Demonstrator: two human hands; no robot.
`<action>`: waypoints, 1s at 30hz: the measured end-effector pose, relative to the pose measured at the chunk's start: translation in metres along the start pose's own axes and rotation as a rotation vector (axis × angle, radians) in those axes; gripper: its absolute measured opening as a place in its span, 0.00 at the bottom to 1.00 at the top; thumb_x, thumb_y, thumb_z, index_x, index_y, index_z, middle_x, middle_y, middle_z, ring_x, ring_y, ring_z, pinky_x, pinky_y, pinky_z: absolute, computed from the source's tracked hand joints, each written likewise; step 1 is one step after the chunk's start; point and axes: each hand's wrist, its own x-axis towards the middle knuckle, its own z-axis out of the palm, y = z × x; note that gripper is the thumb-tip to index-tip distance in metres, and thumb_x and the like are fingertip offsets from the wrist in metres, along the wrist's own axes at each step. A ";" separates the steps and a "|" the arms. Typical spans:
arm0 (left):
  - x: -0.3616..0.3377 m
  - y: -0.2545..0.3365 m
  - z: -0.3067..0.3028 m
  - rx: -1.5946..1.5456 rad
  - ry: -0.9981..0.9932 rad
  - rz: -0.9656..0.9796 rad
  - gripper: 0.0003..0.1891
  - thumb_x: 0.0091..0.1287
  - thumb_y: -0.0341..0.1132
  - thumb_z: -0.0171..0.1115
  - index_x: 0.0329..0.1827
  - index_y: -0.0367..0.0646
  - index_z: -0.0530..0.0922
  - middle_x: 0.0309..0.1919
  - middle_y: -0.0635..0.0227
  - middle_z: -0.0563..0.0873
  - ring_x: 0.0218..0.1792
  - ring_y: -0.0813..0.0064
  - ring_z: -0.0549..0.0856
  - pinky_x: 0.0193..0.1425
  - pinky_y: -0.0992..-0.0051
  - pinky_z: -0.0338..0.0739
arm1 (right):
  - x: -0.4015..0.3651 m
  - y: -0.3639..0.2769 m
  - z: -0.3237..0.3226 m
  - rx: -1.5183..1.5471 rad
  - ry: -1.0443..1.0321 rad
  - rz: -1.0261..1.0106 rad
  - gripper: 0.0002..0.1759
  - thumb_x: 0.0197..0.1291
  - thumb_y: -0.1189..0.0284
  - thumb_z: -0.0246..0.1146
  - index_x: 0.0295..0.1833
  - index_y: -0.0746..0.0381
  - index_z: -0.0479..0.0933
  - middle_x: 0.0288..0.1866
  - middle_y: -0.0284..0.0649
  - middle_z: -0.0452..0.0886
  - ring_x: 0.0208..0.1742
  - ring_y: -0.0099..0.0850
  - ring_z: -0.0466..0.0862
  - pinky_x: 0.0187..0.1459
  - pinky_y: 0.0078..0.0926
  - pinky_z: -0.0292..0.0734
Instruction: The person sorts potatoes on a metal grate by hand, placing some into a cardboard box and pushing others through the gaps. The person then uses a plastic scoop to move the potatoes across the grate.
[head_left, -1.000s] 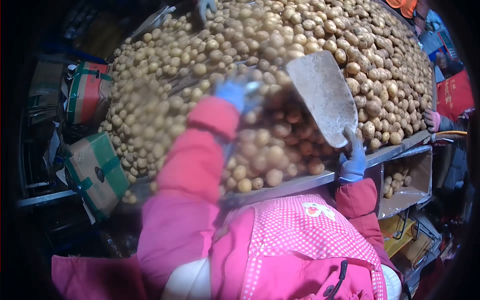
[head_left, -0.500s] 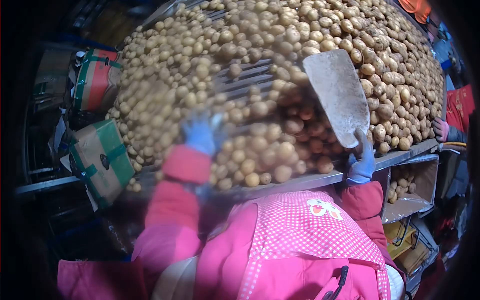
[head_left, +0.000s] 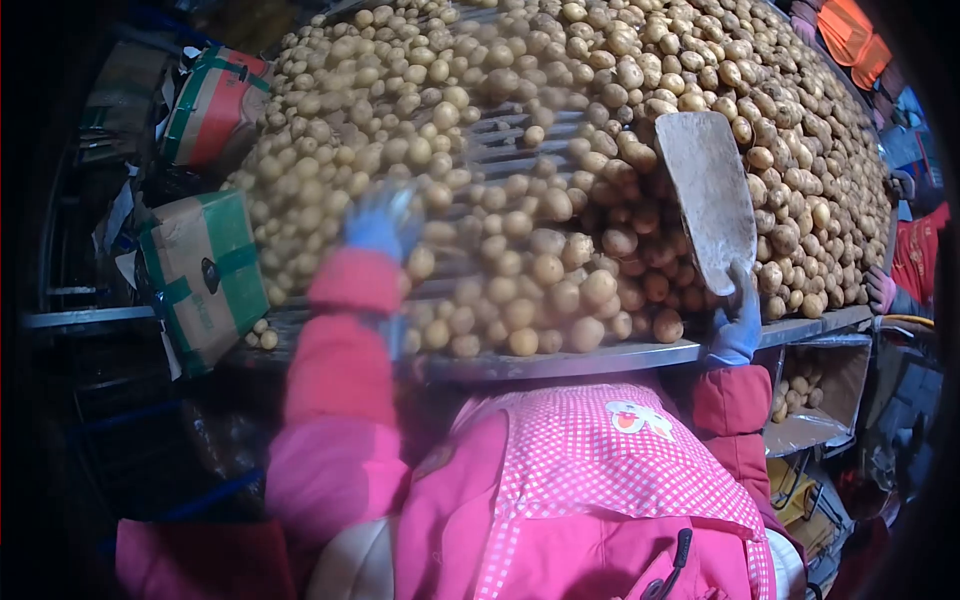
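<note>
Potatoes (head_left: 520, 265) lie heaped over a slatted metal table (head_left: 520, 140). My left hand (head_left: 383, 222), in a blue glove, is among the potatoes at the table's left side. Motion blurs its fingers. My right hand (head_left: 738, 325), also blue-gloved, is closed round the narrow near end of a flat, worn, pale paddle-like scraper (head_left: 708, 190). The scraper's broad end points away from me, over the potatoes. Darker, shaded potatoes lie just left of it.
Cardboard boxes with green tape (head_left: 210, 280) stand at the left. Below the right edge, a lined box (head_left: 820, 390) holds some potatoes. Another person's hand (head_left: 880, 290) rests at the table's right edge. A metal rim (head_left: 600, 360) runs in front of me.
My left hand has swept slightly to the left, and more slats show beside it. Potatoes in the middle have shifted. The scraper stays in my right hand, farther right in view.
</note>
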 end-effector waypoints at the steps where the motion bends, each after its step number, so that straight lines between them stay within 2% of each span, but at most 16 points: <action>1: -0.003 -0.008 -0.012 -0.013 -0.018 0.014 0.35 0.73 0.65 0.55 0.81 0.66 0.68 0.83 0.64 0.66 0.82 0.56 0.63 0.83 0.41 0.54 | 0.000 0.000 -0.001 -0.039 -0.003 -0.032 0.40 0.58 0.93 0.50 0.77 0.61 0.74 0.69 0.43 0.80 0.59 0.31 0.82 0.59 0.28 0.78; 3: -0.014 -0.016 -0.034 -0.036 -0.065 0.045 0.35 0.72 0.62 0.59 0.81 0.65 0.68 0.81 0.63 0.69 0.81 0.57 0.66 0.83 0.43 0.55 | -0.001 -0.001 0.000 -0.044 0.011 -0.023 0.37 0.60 0.90 0.49 0.76 0.60 0.76 0.69 0.41 0.80 0.57 0.30 0.82 0.56 0.27 0.78; 6: -0.023 0.000 -0.032 -0.063 0.061 -0.084 0.33 0.70 0.56 0.67 0.78 0.62 0.73 0.75 0.62 0.77 0.79 0.58 0.70 0.82 0.45 0.59 | 0.000 0.001 0.002 0.028 0.036 0.007 0.34 0.64 0.87 0.49 0.75 0.59 0.77 0.68 0.40 0.81 0.54 0.30 0.82 0.53 0.26 0.77; 9: -0.011 0.018 -0.040 -0.482 0.145 -0.156 0.29 0.68 0.50 0.72 0.72 0.57 0.80 0.70 0.62 0.82 0.77 0.55 0.73 0.81 0.50 0.63 | 0.002 0.008 0.000 0.035 0.035 -0.005 0.33 0.66 0.85 0.49 0.75 0.60 0.77 0.68 0.41 0.81 0.54 0.30 0.82 0.53 0.26 0.77; 12: -0.019 0.058 -0.043 -0.780 0.008 0.078 0.24 0.66 0.47 0.74 0.65 0.54 0.84 0.67 0.60 0.84 0.74 0.53 0.75 0.79 0.54 0.67 | 0.002 0.001 0.006 0.158 0.021 0.085 0.38 0.59 0.89 0.48 0.77 0.62 0.73 0.73 0.44 0.78 0.63 0.34 0.78 0.63 0.30 0.72; 14: -0.020 0.069 -0.040 -0.524 0.051 0.259 0.25 0.64 0.46 0.76 0.64 0.53 0.85 0.66 0.59 0.84 0.72 0.53 0.76 0.78 0.54 0.67 | 0.005 0.006 0.000 0.157 -0.020 0.134 0.52 0.42 1.00 0.46 0.80 0.66 0.67 0.80 0.46 0.72 0.83 0.38 0.69 0.82 0.34 0.61; 15: -0.022 0.075 -0.039 -0.395 0.071 0.346 0.25 0.63 0.45 0.77 0.63 0.53 0.85 0.66 0.59 0.84 0.72 0.53 0.77 0.78 0.55 0.67 | 0.005 0.008 -0.002 0.124 -0.034 0.114 0.52 0.42 1.00 0.46 0.80 0.66 0.67 0.80 0.46 0.72 0.82 0.38 0.70 0.82 0.34 0.61; 18: -0.012 0.091 -0.073 -0.291 -0.136 0.132 0.27 0.61 0.44 0.78 0.65 0.56 0.84 0.64 0.60 0.85 0.70 0.54 0.77 0.78 0.55 0.67 | 0.005 0.010 -0.005 0.065 -0.056 0.086 0.52 0.44 1.00 0.47 0.80 0.65 0.68 0.79 0.45 0.73 0.82 0.38 0.70 0.81 0.34 0.61; 19: -0.016 0.080 -0.058 -0.280 0.003 0.187 0.22 0.72 0.43 0.70 0.68 0.53 0.81 0.64 0.62 0.85 0.67 0.57 0.80 0.74 0.57 0.72 | 0.006 0.010 -0.005 0.072 -0.053 0.101 0.52 0.44 1.00 0.47 0.81 0.64 0.68 0.79 0.44 0.73 0.82 0.38 0.70 0.81 0.33 0.61; 21: -0.010 0.073 -0.033 -1.554 -0.214 -0.293 0.20 0.78 0.43 0.62 0.70 0.49 0.79 0.65 0.63 0.85 0.66 0.61 0.81 0.70 0.61 0.76 | 0.005 0.006 -0.003 0.048 -0.021 0.079 0.45 0.51 0.95 0.47 0.79 0.63 0.70 0.76 0.44 0.76 0.72 0.36 0.75 0.73 0.32 0.67; 22: -0.011 0.067 -0.031 -1.746 -0.270 -0.322 0.21 0.81 0.43 0.59 0.73 0.48 0.76 0.66 0.64 0.84 0.64 0.64 0.82 0.68 0.63 0.79 | 0.002 -0.001 0.000 0.014 0.004 0.043 0.39 0.59 0.91 0.48 0.77 0.62 0.73 0.72 0.44 0.78 0.63 0.34 0.79 0.64 0.31 0.73; 23: -0.011 0.060 -0.029 -1.940 -0.328 -0.367 0.22 0.83 0.43 0.55 0.76 0.46 0.73 0.67 0.64 0.83 0.63 0.67 0.83 0.66 0.65 0.81 | 0.002 -0.002 0.001 0.026 0.010 0.048 0.39 0.59 0.91 0.48 0.77 0.62 0.73 0.72 0.44 0.78 0.63 0.34 0.79 0.64 0.31 0.73; 24: -0.012 0.056 -0.035 -2.120 -0.387 -0.426 0.23 0.85 0.43 0.52 0.78 0.44 0.69 0.68 0.65 0.81 0.61 0.70 0.84 0.64 0.66 0.83 | 0.002 -0.002 0.002 0.038 0.017 0.052 0.39 0.59 0.91 0.49 0.77 0.61 0.73 0.72 0.44 0.78 0.63 0.34 0.79 0.64 0.31 0.73; 26: -0.044 0.075 -0.086 -2.206 -0.291 -0.094 0.31 0.81 0.49 0.60 0.82 0.48 0.65 0.68 0.67 0.79 0.56 0.71 0.84 0.61 0.65 0.85 | 0.007 0.012 -0.002 0.117 -0.007 0.102 0.48 0.49 0.97 0.48 0.79 0.63 0.70 0.76 0.43 0.76 0.76 0.37 0.74 0.76 0.32 0.65; 27: -0.049 0.070 -0.065 -2.181 -0.216 0.077 0.36 0.82 0.50 0.57 0.88 0.52 0.54 0.80 0.65 0.70 0.63 0.69 0.82 0.72 0.60 0.80 | 0.009 0.017 -0.003 0.140 -0.019 0.105 0.51 0.46 1.00 0.48 0.80 0.63 0.69 0.78 0.43 0.75 0.80 0.38 0.72 0.80 0.32 0.62; 30: -0.052 0.069 -0.050 -2.338 -0.251 -0.036 0.42 0.81 0.50 0.61 0.90 0.57 0.46 0.87 0.62 0.58 0.70 0.64 0.80 0.71 0.58 0.81 | 0.008 0.029 -0.011 0.116 -0.037 0.024 0.50 0.47 0.99 0.49 0.80 0.63 0.69 0.78 0.43 0.75 0.80 0.38 0.72 0.80 0.32 0.63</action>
